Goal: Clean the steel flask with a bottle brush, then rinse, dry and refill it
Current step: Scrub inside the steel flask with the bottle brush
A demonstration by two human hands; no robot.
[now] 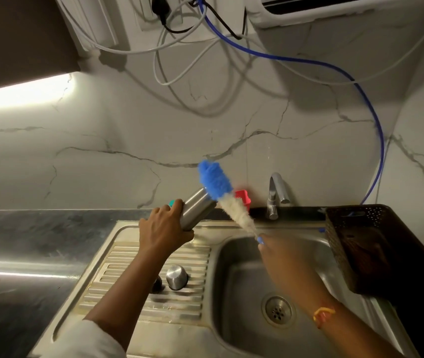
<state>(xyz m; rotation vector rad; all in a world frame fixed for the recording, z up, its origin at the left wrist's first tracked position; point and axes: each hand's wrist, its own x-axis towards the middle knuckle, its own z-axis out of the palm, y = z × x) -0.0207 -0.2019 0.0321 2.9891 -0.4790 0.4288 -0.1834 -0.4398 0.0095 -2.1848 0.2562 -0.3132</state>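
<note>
My left hand (163, 229) grips the steel flask (197, 208) by its lower body and holds it tilted above the back of the drainboard, mouth pointing up and right. My right hand (274, 250) holds the handle of the bottle brush (227, 196) over the sink. The brush's blue tip and white bristles are outside the flask, slanting up to the left just beside its mouth. A steel cap (177, 277) stands on the drainboard with a small dark piece (157, 284) next to it.
The steel sink (234, 293) with its drain lies below my right hand. A chrome tap (276, 195) stands at the back, a red cup (243, 198) beside it. A dark perforated basket (370, 244) sits on the sink's right edge. Cables hang on the marble wall.
</note>
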